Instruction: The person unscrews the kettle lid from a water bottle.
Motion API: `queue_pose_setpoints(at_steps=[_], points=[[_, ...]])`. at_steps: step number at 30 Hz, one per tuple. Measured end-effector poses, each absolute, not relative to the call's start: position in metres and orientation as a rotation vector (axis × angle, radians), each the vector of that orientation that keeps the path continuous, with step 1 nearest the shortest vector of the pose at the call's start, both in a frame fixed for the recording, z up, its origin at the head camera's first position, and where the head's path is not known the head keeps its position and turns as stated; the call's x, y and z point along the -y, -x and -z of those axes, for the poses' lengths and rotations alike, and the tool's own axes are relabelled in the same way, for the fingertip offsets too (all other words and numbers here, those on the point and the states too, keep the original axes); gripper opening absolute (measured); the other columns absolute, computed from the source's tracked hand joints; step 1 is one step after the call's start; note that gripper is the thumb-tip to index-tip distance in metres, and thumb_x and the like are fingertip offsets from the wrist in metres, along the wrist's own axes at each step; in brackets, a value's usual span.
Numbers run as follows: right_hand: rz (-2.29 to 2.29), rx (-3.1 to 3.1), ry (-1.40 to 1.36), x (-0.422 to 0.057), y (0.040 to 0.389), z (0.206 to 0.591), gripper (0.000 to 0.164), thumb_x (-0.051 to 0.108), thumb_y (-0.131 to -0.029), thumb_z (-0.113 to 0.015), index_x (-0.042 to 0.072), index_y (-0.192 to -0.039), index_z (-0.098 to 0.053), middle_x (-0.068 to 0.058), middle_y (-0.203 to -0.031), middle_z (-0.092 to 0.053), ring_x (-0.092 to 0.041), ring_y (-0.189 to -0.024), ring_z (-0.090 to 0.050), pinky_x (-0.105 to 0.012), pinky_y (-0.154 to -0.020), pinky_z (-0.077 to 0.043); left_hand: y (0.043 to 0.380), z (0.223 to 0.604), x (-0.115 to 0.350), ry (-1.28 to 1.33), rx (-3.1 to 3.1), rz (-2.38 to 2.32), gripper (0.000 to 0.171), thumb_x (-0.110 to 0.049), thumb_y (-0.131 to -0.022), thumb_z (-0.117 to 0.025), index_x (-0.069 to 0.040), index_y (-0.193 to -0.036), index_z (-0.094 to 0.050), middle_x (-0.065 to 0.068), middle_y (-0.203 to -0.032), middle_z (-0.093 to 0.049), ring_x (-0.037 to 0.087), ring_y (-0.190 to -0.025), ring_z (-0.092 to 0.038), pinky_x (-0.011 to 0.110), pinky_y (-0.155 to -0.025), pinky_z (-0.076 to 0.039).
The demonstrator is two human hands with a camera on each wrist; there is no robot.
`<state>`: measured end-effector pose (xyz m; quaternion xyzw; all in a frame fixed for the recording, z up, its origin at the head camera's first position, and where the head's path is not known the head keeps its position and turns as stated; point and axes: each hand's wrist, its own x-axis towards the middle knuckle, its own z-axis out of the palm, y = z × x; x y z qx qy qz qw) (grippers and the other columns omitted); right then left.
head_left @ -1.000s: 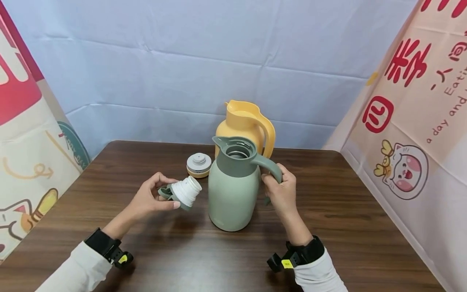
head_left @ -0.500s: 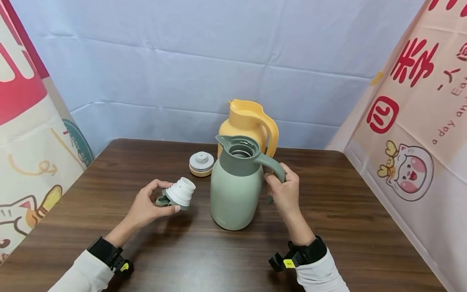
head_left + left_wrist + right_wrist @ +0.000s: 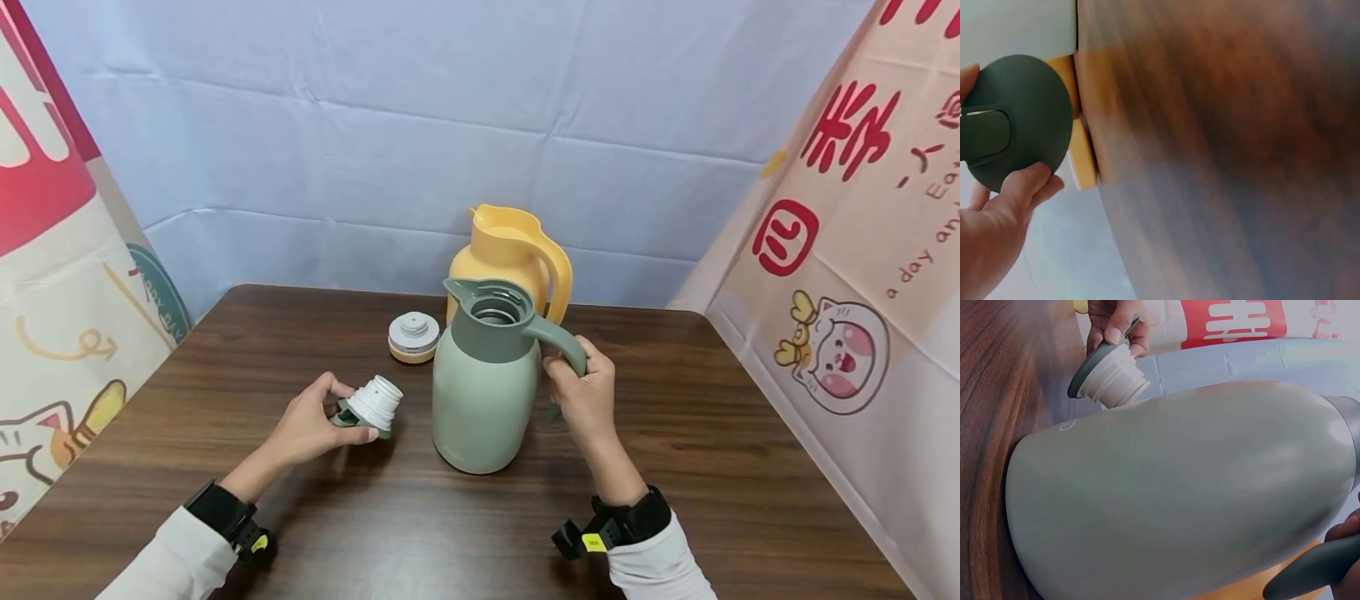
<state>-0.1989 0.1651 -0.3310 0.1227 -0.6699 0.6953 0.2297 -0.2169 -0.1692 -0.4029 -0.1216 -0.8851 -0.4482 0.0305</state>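
A green thermos jug [image 3: 483,408] stands upright on the table with its mouth uncovered. Its handle [image 3: 558,340] is gripped by my right hand [image 3: 585,387]. To the left of the jug, my left hand [image 3: 307,423] pinches the rim of a green lid [image 3: 1029,119] between thumb and fingers, just above the tabletop. The lid's white threaded stopper [image 3: 377,400] points up and to the right, toward the jug. In the right wrist view the stopper's ridges show beyond the jug body [image 3: 1179,494], and the flat green top faces the left wrist camera.
Behind the green jug is a yellow jug [image 3: 498,242], partly hidden by it, also uncovered. A yellow lid with a white stopper [image 3: 413,332] sits upside down left of them on the brown wooden table [image 3: 675,467]. Printed cloths hang at both sides.
My left hand has drawn the lid slightly away from the jug and lowered it toward the table, tilting it on the way. The right hand keeps its hold on the jug's handle.
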Motion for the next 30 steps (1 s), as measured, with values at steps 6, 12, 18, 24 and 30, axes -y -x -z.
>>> queue_pose_setpoints(at_steps=[6,12,18,24,30], points=[[-1.909,1.849,-0.325,-0.165,0.199,0.33,0.027,-0.012,-0.083,-0.049,0.002,-0.065,-0.035,0.001,-0.047,-0.025,-0.011,-0.037,-0.024,-0.025,-0.039,-0.025,0.219,0.401,0.169,0.374,2.817,1.335,0.061,-0.038,-0.061,-0.086,-0.008,-0.097,-0.047,0.013,-0.112,-0.057,0.029,-0.101,-0.058,0.036,-0.069,-0.045],[-1.915,1.843,-0.338,-0.166,0.199,0.331,0.027,-0.01,-0.083,-0.05,0.003,-0.064,-0.034,0.001,-0.046,-0.026,-0.011,-0.036,-0.024,-0.025,-0.039,-0.025,0.222,0.403,0.167,0.395,2.851,1.35,0.063,-0.037,-0.061,-0.086,-0.006,-0.099,-0.046,0.013,-0.111,-0.057,0.031,-0.105,-0.057,0.035,-0.07,-0.045],[-1.933,1.831,-0.37,-0.165,0.199,0.331,0.028,-0.011,-0.083,-0.049,0.002,-0.065,-0.033,0.0,-0.046,-0.026,-0.012,-0.036,-0.024,-0.025,-0.039,-0.024,0.222,0.397,0.171,0.444,2.89,1.35,0.061,-0.033,-0.064,-0.086,-0.006,-0.102,-0.046,0.012,-0.106,-0.058,0.027,-0.097,-0.055,0.038,-0.073,-0.042],[-1.931,1.824,-0.368,-0.165,0.199,0.331,0.028,-0.012,-0.083,-0.049,0.002,-0.064,-0.033,0.0,-0.046,-0.026,-0.011,-0.036,-0.024,-0.025,-0.039,-0.025,0.223,0.387,0.175,0.516,2.937,1.485,0.083,-0.022,-0.066,-0.085,0.0,-0.13,-0.038,0.023,-0.125,-0.049,0.034,-0.107,-0.05,0.044,-0.083,-0.041],[-1.93,1.829,-0.351,-0.166,0.199,0.331,0.028,-0.01,-0.083,-0.049,0.002,-0.065,-0.033,0.0,-0.046,-0.026,-0.012,-0.037,-0.024,-0.025,-0.039,-0.025,0.223,0.386,0.172,0.504,3.003,1.475,0.078,-0.013,-0.058,-0.088,0.005,-0.122,-0.047,0.015,-0.111,-0.055,0.031,-0.102,-0.051,0.043,-0.084,-0.039]])
